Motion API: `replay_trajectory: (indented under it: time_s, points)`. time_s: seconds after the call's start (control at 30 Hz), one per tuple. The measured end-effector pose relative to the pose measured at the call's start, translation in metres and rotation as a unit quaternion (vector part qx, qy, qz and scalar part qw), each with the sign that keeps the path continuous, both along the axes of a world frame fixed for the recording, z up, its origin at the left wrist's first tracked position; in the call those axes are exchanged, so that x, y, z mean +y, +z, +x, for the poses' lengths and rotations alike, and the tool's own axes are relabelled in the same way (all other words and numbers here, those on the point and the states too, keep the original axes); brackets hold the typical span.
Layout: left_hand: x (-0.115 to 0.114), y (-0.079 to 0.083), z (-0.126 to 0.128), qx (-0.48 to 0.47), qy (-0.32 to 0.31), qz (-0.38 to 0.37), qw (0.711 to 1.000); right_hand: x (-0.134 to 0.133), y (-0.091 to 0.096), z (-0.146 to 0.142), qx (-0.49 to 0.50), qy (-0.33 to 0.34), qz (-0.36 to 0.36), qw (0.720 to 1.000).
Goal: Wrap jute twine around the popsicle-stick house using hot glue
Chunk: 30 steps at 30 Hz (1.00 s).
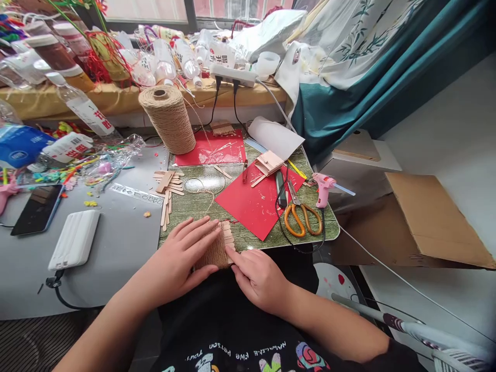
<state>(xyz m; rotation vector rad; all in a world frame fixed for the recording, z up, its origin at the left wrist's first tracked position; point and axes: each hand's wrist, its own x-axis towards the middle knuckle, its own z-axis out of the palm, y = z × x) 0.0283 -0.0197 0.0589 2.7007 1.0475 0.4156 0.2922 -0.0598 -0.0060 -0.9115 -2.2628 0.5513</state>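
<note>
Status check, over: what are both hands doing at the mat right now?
Left hand flat on twine-wrapped stick panel. Right hand fingers pinching its right edge. Twine runs from panel toward spool. Scissors, glue gun off right, apart.

Rough, matt jute twine is seen wound around the wooden stick panel (219, 248) under the left hand (182, 258), and on the spool (169, 119) at eleven o'clock. Matt red paper (256, 204) (with glossy orange plastic-handled scissors (302, 214) at three o'clock) is laid on a glossy mat (248, 237).

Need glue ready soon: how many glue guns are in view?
2: one pink glue gun right of the orange scissors on the green mat; another pink one at the left edge, partly cut off.
</note>
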Motion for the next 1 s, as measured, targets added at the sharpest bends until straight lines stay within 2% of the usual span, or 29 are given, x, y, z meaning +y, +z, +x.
replay_trajectory:
  time_s: [0.1,0.17,0.23,0.33,0.43,0.5,0.57,0.67,0.77,0.83,0.93,1.0]
  points:
    - [-0.001,-0.002,-0.012,-0.140,0.055,0.029,0.988,0.002,-0.001,0.001,-0.011,0.000,0.002,1.000]
    - [0.000,-0.003,-0.018,-0.259,0.118,0.048,0.958,0.002,-0.002,0.001,-0.013,0.002,0.002,1.000]
    - [0.002,-0.007,-0.020,-0.373,0.184,0.047,0.908,0.002,-0.002,0.000,-0.010,0.003,0.004,1.000]
    - [0.012,-0.018,-0.022,-0.507,0.247,-0.004,0.826,0.002,-0.004,0.000,-0.006,0.003,0.007,1.000]
    - [0.031,-0.032,-0.026,-0.594,0.284,-0.082,0.749,0.004,-0.007,-0.001,-0.001,-0.001,0.009,1.000]
    - [0.048,-0.040,-0.031,-0.659,0.295,-0.129,0.680,0.005,-0.010,-0.002,0.003,-0.004,0.015,1.000]
    - [0.066,-0.047,-0.037,-0.690,0.292,-0.147,0.645,0.007,-0.012,-0.003,0.002,-0.006,0.023,1.000]
    - [0.086,-0.054,-0.047,-0.697,0.292,-0.158,0.635,0.008,-0.013,-0.006,-0.012,-0.007,0.032,0.999]
    - [0.092,-0.057,-0.050,-0.683,0.295,-0.167,0.647,0.007,-0.012,-0.008,-0.027,-0.008,0.044,0.999]
    - [0.088,-0.058,-0.049,-0.669,0.296,-0.162,0.662,0.006,-0.010,-0.008,-0.033,-0.006,0.049,0.998]
    - [0.071,-0.055,-0.041,-0.634,0.300,-0.165,0.694,0.004,-0.010,-0.008,-0.037,-0.002,0.044,0.998]
    - [0.055,-0.049,-0.034,-0.585,0.307,-0.161,0.733,0.004,-0.010,-0.008,-0.033,-0.001,0.034,0.999]
